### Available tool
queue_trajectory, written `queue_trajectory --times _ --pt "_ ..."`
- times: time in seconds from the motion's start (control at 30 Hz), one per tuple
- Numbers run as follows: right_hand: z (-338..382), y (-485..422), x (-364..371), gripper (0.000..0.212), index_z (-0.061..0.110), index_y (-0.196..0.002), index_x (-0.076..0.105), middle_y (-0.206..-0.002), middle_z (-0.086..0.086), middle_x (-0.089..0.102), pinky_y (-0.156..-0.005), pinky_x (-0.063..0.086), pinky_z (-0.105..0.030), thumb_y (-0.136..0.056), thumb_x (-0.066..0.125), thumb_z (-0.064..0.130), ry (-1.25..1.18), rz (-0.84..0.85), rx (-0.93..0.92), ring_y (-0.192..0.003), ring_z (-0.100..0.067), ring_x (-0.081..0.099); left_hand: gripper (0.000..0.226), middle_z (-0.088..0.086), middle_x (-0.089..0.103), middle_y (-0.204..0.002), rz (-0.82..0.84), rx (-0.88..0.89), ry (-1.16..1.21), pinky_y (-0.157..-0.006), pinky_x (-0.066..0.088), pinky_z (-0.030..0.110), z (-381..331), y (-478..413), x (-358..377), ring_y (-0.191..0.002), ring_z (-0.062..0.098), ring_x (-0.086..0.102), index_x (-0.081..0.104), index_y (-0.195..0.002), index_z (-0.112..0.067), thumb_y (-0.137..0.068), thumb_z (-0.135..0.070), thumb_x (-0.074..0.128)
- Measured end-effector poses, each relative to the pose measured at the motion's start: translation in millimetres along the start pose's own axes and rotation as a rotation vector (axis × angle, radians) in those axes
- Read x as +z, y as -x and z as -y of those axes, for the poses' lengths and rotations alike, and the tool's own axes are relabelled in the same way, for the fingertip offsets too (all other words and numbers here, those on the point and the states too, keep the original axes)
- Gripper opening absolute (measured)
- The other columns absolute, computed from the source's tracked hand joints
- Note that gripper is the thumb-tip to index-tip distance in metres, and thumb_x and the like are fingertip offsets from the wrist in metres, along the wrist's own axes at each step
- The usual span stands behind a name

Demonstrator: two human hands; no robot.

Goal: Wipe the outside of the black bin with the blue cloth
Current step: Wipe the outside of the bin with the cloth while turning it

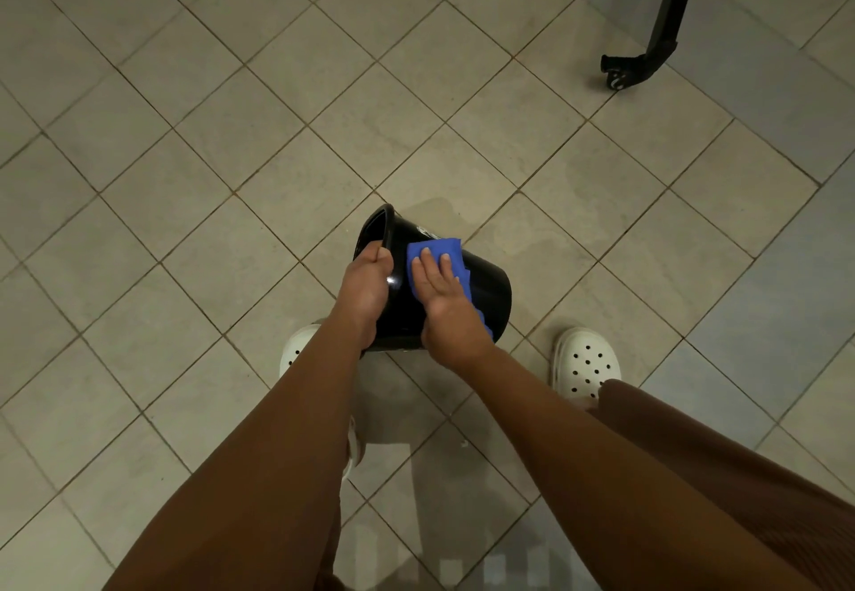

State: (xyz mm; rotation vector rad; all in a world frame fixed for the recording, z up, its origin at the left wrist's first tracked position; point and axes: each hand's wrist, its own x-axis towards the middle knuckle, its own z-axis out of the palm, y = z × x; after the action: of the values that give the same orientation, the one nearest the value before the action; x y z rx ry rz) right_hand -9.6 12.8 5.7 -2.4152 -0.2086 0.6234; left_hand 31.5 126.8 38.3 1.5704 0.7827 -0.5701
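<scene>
The glossy black bin point(486, 287) is tipped on its side above the tiled floor, its open mouth facing left and away. My left hand point(365, 285) grips the bin's rim, fingers curled inside the opening. My right hand point(439, 294) lies flat with straight fingers on the blue cloth point(437, 248), pressing it against the bin's outer wall. Part of the cloth shows beyond my fingertips and along the right side of my hand; the rest is hidden under my palm.
Beige tiled floor point(231, 151) all around, with a faint wet patch point(532, 239) right of the bin. My feet in white perforated clogs point(585, 366) stand below the bin. A black metal leg with a caster point(620, 74) stands at the upper right.
</scene>
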Motion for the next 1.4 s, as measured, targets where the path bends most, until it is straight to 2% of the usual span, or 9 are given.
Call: queue_trajectory --times 0.2,0.37,0.47,0.57,0.73,0.83,1.1,1.3,1.4 --pt "-29.8 -8.3 -16.8 0.085 0.011 -0.15 -0.003 -0.158 -0.006 -0.008 -0.118 0.005 -0.039 -0.086 0.051 -0.006 -0.076 0.082 0.283 -0.145 -0.025 -0.009 0.029 0.01 0.063 -0.117 -0.013 0.004 -0.033 -0.097 0.05 0.051 1.2 4.4 1.6 -0.109 0.029 0.059 0.062 -0.106 -0.032 -0.103 -0.024 0.035" --pt "-32.3 -3.9 -14.6 0.082 0.01 -0.15 0.003 -0.158 -0.008 -0.003 -0.116 0.009 -0.037 -0.086 0.053 -0.004 -0.158 0.027 0.401 -0.145 -0.028 -0.004 0.029 0.007 0.062 -0.113 0.018 0.01 -0.077 -0.091 0.05 0.045 -2.9 4.6 5.6 -0.105 0.026 0.058 0.06 -0.109 -0.032 -0.102 -0.022 0.034" --pt "-23.2 8.4 0.8 0.076 0.01 -0.15 0.006 -0.158 -0.007 -0.002 -0.117 0.006 -0.032 -0.089 0.049 -0.002 -0.115 -0.095 0.293 -0.145 -0.024 -0.005 0.029 0.008 0.061 -0.119 -0.004 0.001 -0.074 -0.098 0.048 0.051 -4.4 6.6 4.8 -0.11 0.027 0.057 0.06 -0.115 -0.029 -0.103 -0.025 0.034" --pt "-19.7 18.7 13.8 0.07 0.011 -0.149 0.011 -0.158 -0.006 0.002 -0.11 -0.014 -0.017 -0.09 0.046 -0.005 -0.103 -0.148 0.046 -0.146 -0.022 -0.006 0.031 0.01 0.063 -0.12 -0.004 -0.003 -0.069 -0.099 0.048 0.051 -4.3 5.1 2.2 -0.111 0.029 0.059 0.061 -0.117 -0.027 -0.104 -0.026 0.033" --pt "-20.5 3.6 8.4 0.073 0.011 -0.148 0.009 -0.158 -0.005 0.002 -0.116 -0.007 -0.032 -0.089 0.047 -0.005 0.014 -0.101 -0.146 -0.145 -0.025 -0.008 0.029 0.006 0.066 -0.102 0.029 0.026 -0.092 -0.087 0.05 0.036 -5.0 5.8 7.0 -0.096 0.021 0.061 0.063 -0.103 -0.014 -0.105 -0.019 0.034" --pt "-22.9 -1.7 4.8 0.076 0.012 -0.149 0.006 -0.158 -0.004 -0.002 -0.118 -0.005 -0.037 -0.088 0.047 -0.005 0.075 -0.041 -0.171 -0.145 -0.025 -0.011 0.029 0.004 0.066 -0.102 0.005 0.022 -0.068 -0.08 0.05 0.032 -2.4 4.1 5.1 -0.096 0.019 0.062 0.063 -0.102 -0.021 -0.105 -0.02 0.034" --pt "-53.2 3.4 -7.7 0.083 0.025 -0.15 0.003 -0.158 0.003 -0.008 -0.11 0.002 -0.064 -0.086 0.048 -0.002 0.027 0.054 0.265 -0.144 -0.027 -0.013 0.031 0.012 0.061 -0.122 -0.01 -0.071 -0.026 -0.104 0.044 0.051 -5.4 6.8 1.9 -0.114 0.031 0.056 0.061 -0.12 -0.022 -0.102 -0.026 0.036" --pt "-58.6 12.3 0.1 0.079 0.029 -0.15 0.008 -0.156 -0.014 -0.012 -0.115 0.014 -0.056 -0.088 0.049 0.002 -0.064 0.023 0.268 -0.143 -0.036 -0.012 0.066 0.018 0.059 -0.128 -0.052 -0.22 0.001 -0.103 0.045 0.052 -8.6 -3.2 4.0 -0.116 0.036 0.057 0.048 -0.142 -0.015 -0.097 -0.061 0.035" --pt "-57.5 21.4 5.4 0.077 0.026 -0.15 0.005 -0.157 -0.012 -0.006 -0.117 0.012 -0.052 -0.09 0.049 0.007 -0.009 -0.017 0.239 -0.143 -0.037 -0.012 0.063 0.016 0.057 -0.129 -0.105 -0.227 -0.058 -0.106 0.041 0.053 -8.9 -6.3 7.0 -0.118 0.034 0.055 0.046 -0.141 -0.015 -0.099 -0.06 0.031"
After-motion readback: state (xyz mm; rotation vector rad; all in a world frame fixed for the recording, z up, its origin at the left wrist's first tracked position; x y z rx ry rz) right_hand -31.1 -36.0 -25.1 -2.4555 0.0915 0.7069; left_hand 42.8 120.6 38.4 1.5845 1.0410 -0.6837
